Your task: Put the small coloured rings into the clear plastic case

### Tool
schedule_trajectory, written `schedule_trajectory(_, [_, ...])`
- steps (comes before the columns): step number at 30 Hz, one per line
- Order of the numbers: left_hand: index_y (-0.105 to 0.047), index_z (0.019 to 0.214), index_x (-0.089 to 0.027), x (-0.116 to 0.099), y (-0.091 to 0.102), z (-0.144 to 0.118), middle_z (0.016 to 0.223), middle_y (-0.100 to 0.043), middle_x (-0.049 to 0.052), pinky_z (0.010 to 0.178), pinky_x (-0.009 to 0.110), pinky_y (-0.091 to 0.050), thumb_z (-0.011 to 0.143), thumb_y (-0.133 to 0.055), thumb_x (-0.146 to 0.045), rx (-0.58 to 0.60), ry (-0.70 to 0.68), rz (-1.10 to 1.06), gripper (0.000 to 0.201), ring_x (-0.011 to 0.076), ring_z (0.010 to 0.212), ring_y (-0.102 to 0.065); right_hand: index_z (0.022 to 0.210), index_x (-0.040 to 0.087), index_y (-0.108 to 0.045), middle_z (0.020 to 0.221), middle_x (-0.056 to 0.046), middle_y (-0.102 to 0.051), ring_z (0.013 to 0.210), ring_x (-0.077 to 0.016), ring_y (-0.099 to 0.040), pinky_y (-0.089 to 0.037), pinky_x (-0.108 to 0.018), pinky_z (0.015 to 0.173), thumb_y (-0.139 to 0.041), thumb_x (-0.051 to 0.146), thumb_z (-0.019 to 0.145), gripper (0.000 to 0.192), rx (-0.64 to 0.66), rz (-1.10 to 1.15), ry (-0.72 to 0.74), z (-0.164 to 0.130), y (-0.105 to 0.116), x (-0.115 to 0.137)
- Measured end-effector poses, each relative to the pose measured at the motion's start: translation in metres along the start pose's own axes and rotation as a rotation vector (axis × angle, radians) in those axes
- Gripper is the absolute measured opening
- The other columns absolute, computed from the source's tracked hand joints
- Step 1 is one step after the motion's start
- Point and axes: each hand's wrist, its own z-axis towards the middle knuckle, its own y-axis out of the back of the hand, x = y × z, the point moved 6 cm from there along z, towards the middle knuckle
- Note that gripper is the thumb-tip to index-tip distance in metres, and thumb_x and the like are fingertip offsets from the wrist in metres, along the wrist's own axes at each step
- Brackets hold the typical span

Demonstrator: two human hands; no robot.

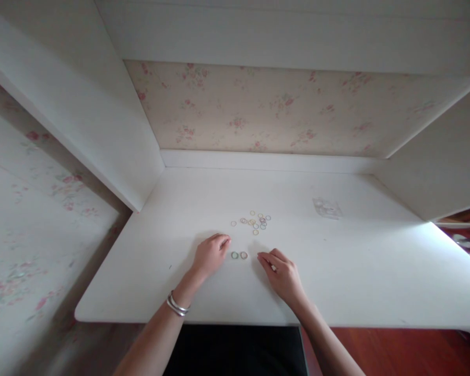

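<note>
My left hand (214,253) rests on the white table with its fingers curled together. Whether anything is inside the curl cannot be seen. Just to its right lie two small ring-shaped bands side by side, a greenish band (235,255) and a pinkish-brown band (244,255). On their other side is my right hand (278,266), thumb and fingers pressed together low over the table. What its fingertips hold, if anything, is too small to make out. Beyond both hands, several thin yellowish, pink and grey bands (251,222) lie in a loose cluster, some overlapping.
A clear plastic box or tray (327,208) lies at the back right of the white table (360,277). White panels enclose the table's back and sides, with a shelf (282,36) overhead. A small dark mark (170,267) shows left of my left hand.
</note>
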Motion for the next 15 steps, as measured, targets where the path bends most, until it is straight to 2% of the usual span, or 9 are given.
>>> schedule_trajectory(3, [-0.06,0.105,-0.025,-0.003,-0.003,0.014,0.105,-0.067,0.002,0.074,0.026,-0.047,0.089,-0.047,-0.028,0.023,-0.001,0.072,0.022,0.0162,0.084,-0.064,0.091,0.023,-0.068,0.078,-0.003,-0.059,0.066,-0.0129,-0.056,-0.042,-0.023,0.062,-0.039,0.037,0.092,0.032,-0.026,0.066,-0.063,-0.009,0.005,-0.013])
schedule_trajectory(7, [-0.057,0.113,-0.026,-0.007,-0.008,0.033,0.113,-0.064,0.003,0.077,0.027,-0.047,0.088,-0.049,-0.027,0.026,0.012,0.151,0.026,0.0176,0.095,-0.062,0.09,0.022,-0.068,0.076,-0.003,-0.058,0.063,-0.0122,-0.055,-0.042,-0.023,0.06,-0.04,0.036,0.092,0.031,-0.043,0.095,-0.082,-0.013,0.006,-0.018])
schedule_trajectory(11, [-0.061,0.102,-0.024,-0.007,-0.011,0.042,0.104,-0.066,0.003,0.075,0.026,-0.045,0.09,-0.045,-0.028,0.056,0.047,0.222,0.02,0.0173,0.092,-0.062,0.09,0.022,-0.068,0.076,-0.003,-0.058,0.064,-0.0119,-0.055,-0.042,-0.022,0.061,-0.04,0.034,0.092,0.03,-0.055,0.085,-0.062,-0.013,0.007,-0.017])
schedule_trajectory(15, [-0.062,0.093,-0.023,-0.007,-0.015,0.037,0.097,-0.067,0.002,0.075,0.025,-0.043,0.09,-0.044,-0.028,0.152,0.061,0.238,0.018,0.0159,0.089,-0.061,0.09,0.022,-0.068,0.076,-0.003,-0.058,0.066,-0.0121,-0.055,-0.042,-0.022,0.062,-0.04,0.033,0.092,0.03,-0.039,0.089,-0.039,-0.014,0.007,-0.017])
